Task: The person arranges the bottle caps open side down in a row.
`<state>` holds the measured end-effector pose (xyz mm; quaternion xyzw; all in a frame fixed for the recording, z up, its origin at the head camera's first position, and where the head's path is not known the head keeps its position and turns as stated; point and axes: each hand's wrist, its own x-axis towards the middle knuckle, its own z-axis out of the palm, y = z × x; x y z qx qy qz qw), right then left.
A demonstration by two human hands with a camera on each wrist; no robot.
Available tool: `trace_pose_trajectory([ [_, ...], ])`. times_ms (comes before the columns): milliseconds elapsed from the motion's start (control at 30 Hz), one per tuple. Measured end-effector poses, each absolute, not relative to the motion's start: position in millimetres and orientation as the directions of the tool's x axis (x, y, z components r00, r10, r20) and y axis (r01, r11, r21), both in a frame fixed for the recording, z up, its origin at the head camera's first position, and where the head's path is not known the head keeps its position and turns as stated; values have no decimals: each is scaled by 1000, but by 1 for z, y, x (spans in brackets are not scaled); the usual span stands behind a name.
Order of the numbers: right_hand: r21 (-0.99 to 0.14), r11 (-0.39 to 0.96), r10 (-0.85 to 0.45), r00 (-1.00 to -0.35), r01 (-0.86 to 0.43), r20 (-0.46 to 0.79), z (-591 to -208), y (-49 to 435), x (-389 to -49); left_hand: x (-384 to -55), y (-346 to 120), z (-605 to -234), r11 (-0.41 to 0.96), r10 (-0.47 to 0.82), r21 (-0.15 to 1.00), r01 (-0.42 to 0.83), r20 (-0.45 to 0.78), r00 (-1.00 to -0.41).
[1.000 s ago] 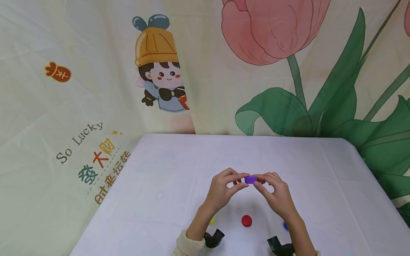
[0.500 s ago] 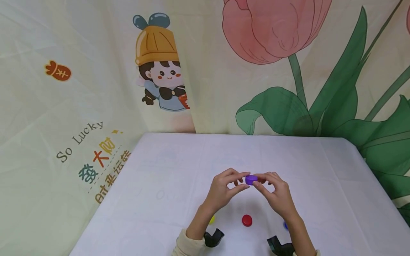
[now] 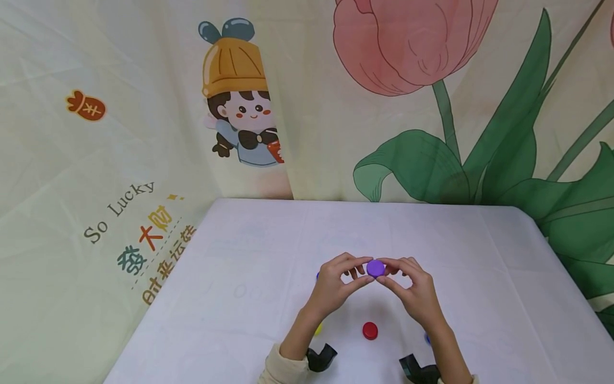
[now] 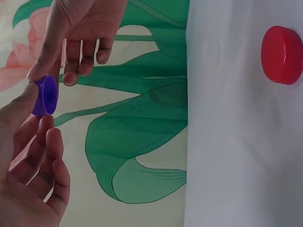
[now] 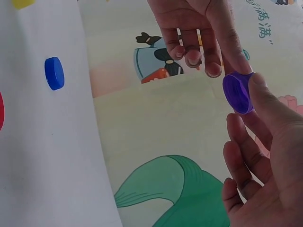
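A purple bottle cap (image 3: 376, 268) is held up above the table between both hands, its round top facing the head camera. The left hand (image 3: 333, 284) pinches its left side with thumb and fingertips. From the other side, the right hand (image 3: 415, 291) pinches the same cap. Its hollow, ridged inside shows in both wrist views, as on the purple cap (image 4: 46, 96) in the left wrist view. Below the hands a red cap (image 3: 370, 330) lies on the white table.
A yellow cap (image 3: 318, 329) is partly hidden by the left forearm, and a blue cap (image 3: 428, 338) by the right. Another blue cap (image 5: 54, 74) lies on the white table (image 3: 230, 320) behind the left hand. A printed cloth (image 3: 316, 106) hangs behind.
The purple cap has tilted from edge-on to show its full round top to the head camera. Both hands stay in nearly the same place, their fingertips shifting slightly.
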<state>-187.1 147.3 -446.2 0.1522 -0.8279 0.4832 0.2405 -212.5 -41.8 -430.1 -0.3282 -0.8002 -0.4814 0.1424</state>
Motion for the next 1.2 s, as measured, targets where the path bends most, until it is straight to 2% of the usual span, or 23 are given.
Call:
trace_pose_trajectory([
  [133,-725,501,-12,-841,-474,541,-448,147,-190,-213,-39,-431,361,375,667,652,536,-756],
  [367,-721,560,19,-864,-408,503,-463,146,-206,-224,-26,-442,529,313,617,583,496,-810],
  [700,-733,643,-27,-963,-222,268,-495,143,-221,-238,-19,-478,707,299,557,436,324,-898],
  [900,-712,684,-63,-985,-160,161,-508,144,-222,-240,-16,-494,767,300,525,369,215,-929],
  [1200,-702,703,-60,-994,-109,95,-524,145,-222,-241,-9,-507,807,287,501,312,129,-949],
])
